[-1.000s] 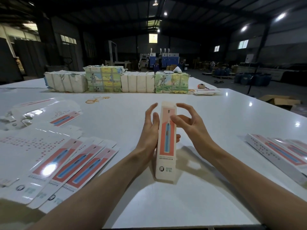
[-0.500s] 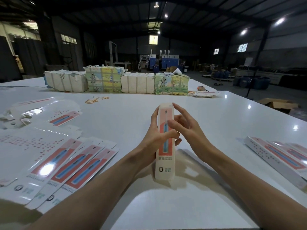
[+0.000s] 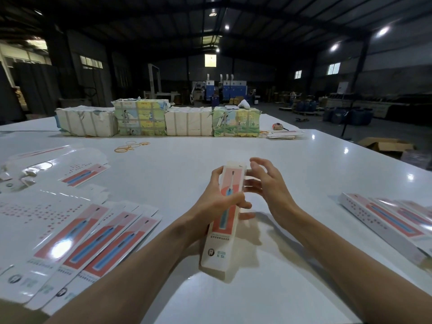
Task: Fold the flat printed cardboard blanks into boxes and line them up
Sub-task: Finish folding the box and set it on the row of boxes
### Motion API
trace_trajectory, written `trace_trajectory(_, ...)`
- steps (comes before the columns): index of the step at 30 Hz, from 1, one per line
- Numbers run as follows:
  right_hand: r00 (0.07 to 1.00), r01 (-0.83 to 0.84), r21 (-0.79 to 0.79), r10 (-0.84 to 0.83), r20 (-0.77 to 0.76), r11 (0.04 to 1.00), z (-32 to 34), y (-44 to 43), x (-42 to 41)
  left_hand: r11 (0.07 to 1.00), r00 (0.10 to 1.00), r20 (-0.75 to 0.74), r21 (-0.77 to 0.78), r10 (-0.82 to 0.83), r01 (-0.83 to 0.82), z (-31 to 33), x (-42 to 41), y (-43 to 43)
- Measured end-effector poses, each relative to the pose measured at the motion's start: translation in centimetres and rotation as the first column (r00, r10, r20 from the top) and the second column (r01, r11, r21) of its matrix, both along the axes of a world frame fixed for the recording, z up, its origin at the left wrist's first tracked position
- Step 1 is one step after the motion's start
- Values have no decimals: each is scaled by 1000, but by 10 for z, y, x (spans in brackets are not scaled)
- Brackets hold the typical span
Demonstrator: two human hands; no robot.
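Tilted off vertical since the earlier frame, the folded toothbrush box (image 3: pixel 225 216) now rests in the left hand (image 3: pixel 218 202) alone, mid-table. Right hand (image 3: pixel 268 185) has released, fingers spread beside its far end. Folding appears complete; placement with the finished boxes (image 3: pixel 392 220) at right remains.

the left hand (image 3: pixel 216 202) grips a long folded box (image 3: pixel 224 216) above the white table (image 3: pixel 292 160), tilted, while the right hand (image 3: pixel 268 185) hovers open-fingered beside its top. flat blanks (image 3: pixel 98 239) fan out at left; finished boxes (image 3: pixel 392 220) lie at right
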State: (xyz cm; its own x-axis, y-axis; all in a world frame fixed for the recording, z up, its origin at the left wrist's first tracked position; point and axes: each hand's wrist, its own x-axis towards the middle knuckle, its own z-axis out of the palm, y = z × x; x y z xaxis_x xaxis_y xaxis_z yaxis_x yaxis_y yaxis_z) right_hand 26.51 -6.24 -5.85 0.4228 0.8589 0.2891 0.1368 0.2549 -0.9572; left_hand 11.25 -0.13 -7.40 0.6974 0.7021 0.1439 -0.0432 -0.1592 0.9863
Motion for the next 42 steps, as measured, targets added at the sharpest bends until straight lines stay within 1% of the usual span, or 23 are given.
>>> trace_trajectory(3,1000,5,0,-5,14,1000,-3,3,9,997,996,-83,72,-30,36,1,-1,-7)
trace_trajectory(6,996,-15,43,11,92,999,-2,0,13,997,994,-92,43,-63,67,2,-3,-10)
trace_trajectory(8,985,1,75,-14,172,997,-1,-1,12,996,993,-111,66,-48,56,3,-3,-10)
trace_trajectory(10,977,10,105,-32,211,994,2,-2,10,996,994,-107,77,-32,40,3,-1,-9)
trace_trajectory(12,985,-19,113,-1,175,993,5,-3,11,997,995,-93,77,-24,31,2,1,-8)
trace_trajectory(15,992,-124,90,123,9,988,11,-6,10,997,996,-84,72,-30,36,3,1,-5)
trace_trajectory(16,989,-137,86,140,-36,987,12,-6,9,997,996,-82,67,-41,46,2,1,-5)
trace_trajectory(19,990,-105,65,110,-93,992,13,-5,8,996,995,-84,72,-51,57,2,-1,-4)
trace_trajectory(24,981,-58,51,67,-183,997,16,-6,14,983,996,-53,165,-69,77,1,-4,-5)
trace_trajectory(30,977,-113,40,119,-179,993,17,-7,16,978,996,-64,195,-59,70,3,-5,-6)
trace_trajectory(34,980,-146,38,149,-133,989,19,-7,17,976,997,-56,204,-61,71,2,-6,-6)
trace_trajectory(39,968,-204,44,208,-140,978,17,-7,17,984,998,-47,171,-39,46,2,-6,-2)
trace_trajectory(42,982,-174,83,179,-56,981,10,-6,10,989,1000,-18,149,-3,6,3,-5,1)
